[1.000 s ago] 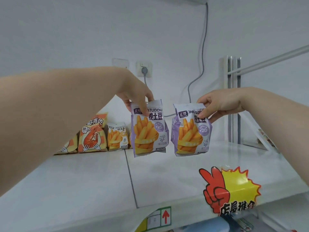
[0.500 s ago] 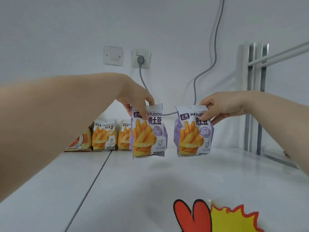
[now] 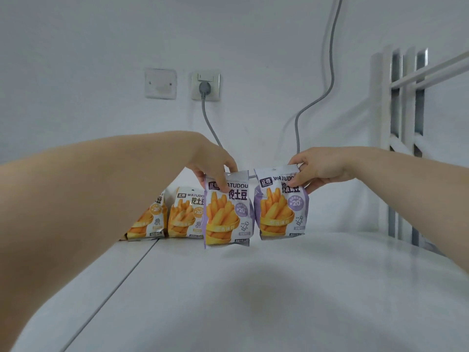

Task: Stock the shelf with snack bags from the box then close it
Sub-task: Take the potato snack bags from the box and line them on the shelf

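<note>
Pinching the left purple bag [image 3: 228, 214] with the left hand [image 3: 215, 162], the right purple bag [image 3: 280, 209] with the right hand [image 3: 320, 168], beside 2 yellow bags [image 3: 184, 215] on the shelf [image 3: 304, 288].

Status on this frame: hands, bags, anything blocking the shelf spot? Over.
Left hand pinches left purple bag by its top; right hand pinches right purple bag. Both upright, low over the shelf, contact unclear. Yellow bags stand to their left; nothing blocks.

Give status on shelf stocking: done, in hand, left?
Done: two yellow bags stand far back on the shelf. In hand: left hand pinches the left purple bag, right hand the right purple bag, neither released. Left: set both down; box is out of view, so remaining stock and closing are unconfirmed.
</note>
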